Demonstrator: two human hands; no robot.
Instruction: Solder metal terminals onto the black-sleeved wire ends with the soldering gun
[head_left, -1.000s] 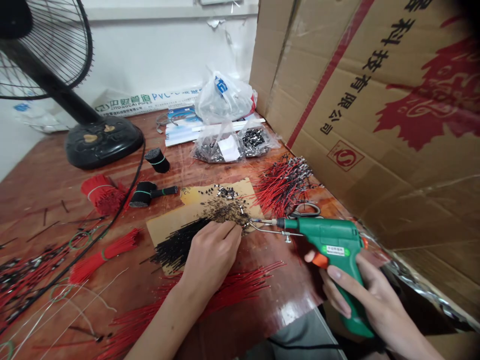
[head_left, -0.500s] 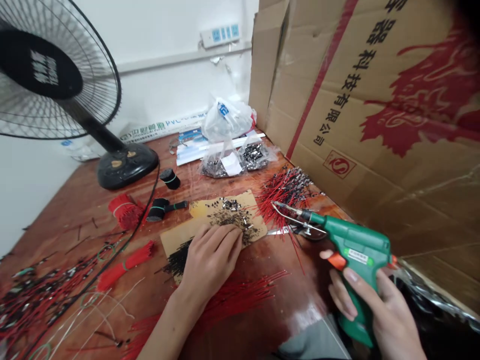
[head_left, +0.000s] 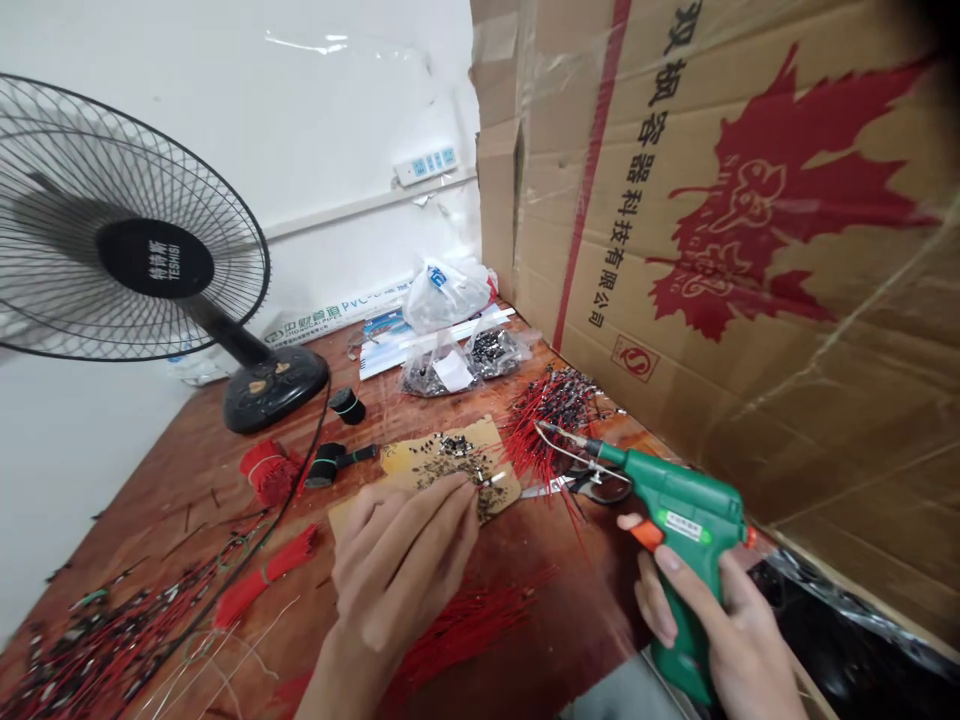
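Observation:
In the head view, my left hand (head_left: 409, 565) is closed in a pinch above the cardboard piece (head_left: 397, 458). At its fingertips shows a small silvery part (head_left: 493, 480), whose exact kind is too small to make out. My right hand (head_left: 739, 620) grips a green soldering gun (head_left: 690, 490), with fingers around the handle by the orange trigger. The gun's metal tip and bent feed tube point left, over a pile of red wires (head_left: 529, 430) with dark ends. Small black and silvery parts (head_left: 454, 445) lie scattered on the cardboard. Loose red wires (head_left: 480, 620) lie near my left wrist.
Scissors (head_left: 559, 485) lie under the gun's front. Bagged parts (head_left: 491, 352) sit at the back. A large carton (head_left: 675, 300) walls the right side. A fan (head_left: 274, 385), red wire bundles (head_left: 266, 575) and black bundles (head_left: 349, 405) occupy the left.
My left hand has lifted from the cardboard and turned, with a small silvery part now at its fingertips. The soldering gun stays in my right hand. The camera view has shifted.

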